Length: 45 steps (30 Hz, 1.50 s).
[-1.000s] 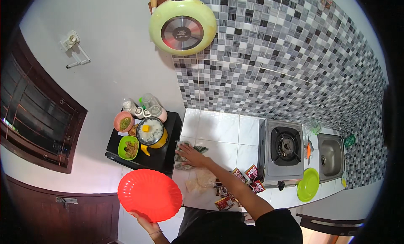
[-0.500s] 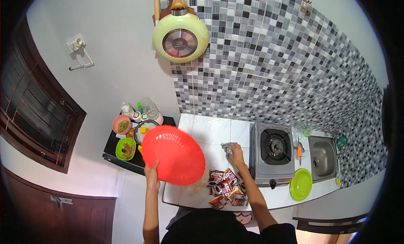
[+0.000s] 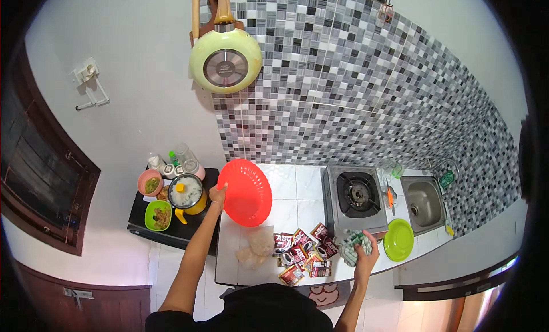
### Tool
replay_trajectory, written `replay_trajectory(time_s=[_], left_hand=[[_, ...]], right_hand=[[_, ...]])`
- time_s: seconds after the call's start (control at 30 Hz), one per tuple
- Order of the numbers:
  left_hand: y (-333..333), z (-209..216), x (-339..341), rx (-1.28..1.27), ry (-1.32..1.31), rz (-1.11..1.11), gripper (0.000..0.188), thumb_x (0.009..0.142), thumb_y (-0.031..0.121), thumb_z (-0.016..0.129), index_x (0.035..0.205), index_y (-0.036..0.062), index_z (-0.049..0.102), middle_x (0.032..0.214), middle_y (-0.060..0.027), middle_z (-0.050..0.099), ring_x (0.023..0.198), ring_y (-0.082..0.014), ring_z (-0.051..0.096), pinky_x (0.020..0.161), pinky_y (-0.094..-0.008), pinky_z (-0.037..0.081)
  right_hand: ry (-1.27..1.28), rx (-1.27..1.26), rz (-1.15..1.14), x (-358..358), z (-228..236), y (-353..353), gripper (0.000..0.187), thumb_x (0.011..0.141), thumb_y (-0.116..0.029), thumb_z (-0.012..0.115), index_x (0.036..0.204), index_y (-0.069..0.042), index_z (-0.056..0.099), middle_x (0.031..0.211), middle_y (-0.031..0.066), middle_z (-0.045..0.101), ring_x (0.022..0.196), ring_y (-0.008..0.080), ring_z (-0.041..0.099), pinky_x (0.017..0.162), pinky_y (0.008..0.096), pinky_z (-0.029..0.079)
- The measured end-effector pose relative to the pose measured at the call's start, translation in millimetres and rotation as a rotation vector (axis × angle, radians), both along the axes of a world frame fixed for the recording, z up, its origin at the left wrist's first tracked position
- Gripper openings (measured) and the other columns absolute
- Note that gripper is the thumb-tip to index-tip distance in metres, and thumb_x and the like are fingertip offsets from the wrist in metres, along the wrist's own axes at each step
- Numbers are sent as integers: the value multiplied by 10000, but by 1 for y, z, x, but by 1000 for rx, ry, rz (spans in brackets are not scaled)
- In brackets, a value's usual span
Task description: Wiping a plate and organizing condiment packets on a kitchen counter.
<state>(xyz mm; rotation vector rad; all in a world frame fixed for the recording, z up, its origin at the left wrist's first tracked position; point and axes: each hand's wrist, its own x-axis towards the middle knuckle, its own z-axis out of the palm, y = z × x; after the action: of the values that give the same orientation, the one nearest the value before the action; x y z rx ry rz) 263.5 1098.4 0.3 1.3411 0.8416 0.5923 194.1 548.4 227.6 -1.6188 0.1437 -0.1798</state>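
Your red plate (image 3: 247, 197) now sits farther back, over the left rear of the counter (image 3: 309, 215) rather than over its front; your right hand (image 3: 366, 253) and the cloth (image 3: 351, 249) are now at the stove's front right corner instead of on the tiles to its left; the loose packets (image 3: 298, 255) stay bunched near the front edge. Your left hand (image 3: 217, 195) pinches the plate's left rim, fingers closed just enough to keep it, and the plate is tilted; you cannot tell from this view whether its far edge touches the tiles. Your right hand is curled round the crumpled cloth, thumb over it, between the stove (image 3: 343, 223) and the green plate (image 3: 398, 240); whether the cloth presses on anything is hidden. Judging by how things lie, you look partway through wiping and shifting things; the red plate is not yet let go and the cloth is not yet put down; the packets and the crinkled clear bags (image 3: 257, 243) beside them still lie on the counter; the pot of rice (image 3: 198, 207) and the green bowl (image 3: 150, 220) already stand on the black cabinet (image 3: 137, 209), so what seems left is mostly around your hands and that front strip.
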Motion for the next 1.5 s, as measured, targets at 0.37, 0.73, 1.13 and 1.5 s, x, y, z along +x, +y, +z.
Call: replay_trajectory(time_s=[0.37, 0.73, 1.13, 1.5], left_hand=[[32, -31, 21, 236, 216, -43, 326, 829, 295, 834, 1051, 62, 787, 935, -109, 778, 823, -224, 733, 770, -390, 560], [39, -34, 41, 768, 679, -110, 370, 763, 410, 809, 912, 75, 756, 955, -143, 753, 912, -397, 712, 811, -477, 573], [39, -35, 48, 695, 553, -154, 513, 805, 260, 806, 1251, 105, 605, 1230, -181, 649, 1157, -387, 614, 970, -489, 511], [-4, 20, 19, 1007, 293, -216, 767, 823, 187, 778, 1438, -53, 386, 1453, -311, 368, 1329, -475, 369, 1146, -533, 294]], right_hand=[[32, 224, -239, -71, -55, -20, 531, 789, 146, 569, 1293, -16, 620, 1108, 108, 658, 949, 184, 647, 835, 306, 549], [67, 276, -300, -81, -48, 2, 543, 802, 162, 537, 1318, 2, 594, 1163, 112, 649, 990, 189, 651, 858, 308, 551], [65, -47, -490, -78, -81, -31, 340, 958, -113, 620, 1273, -40, 513, 1177, 58, 534, 1028, 166, 525, 935, 314, 436], [53, -1189, -401, -103, -20, -174, 261, 853, 43, 642, 1105, -15, 675, 1002, 82, 693, 939, 186, 648, 838, 320, 520]])
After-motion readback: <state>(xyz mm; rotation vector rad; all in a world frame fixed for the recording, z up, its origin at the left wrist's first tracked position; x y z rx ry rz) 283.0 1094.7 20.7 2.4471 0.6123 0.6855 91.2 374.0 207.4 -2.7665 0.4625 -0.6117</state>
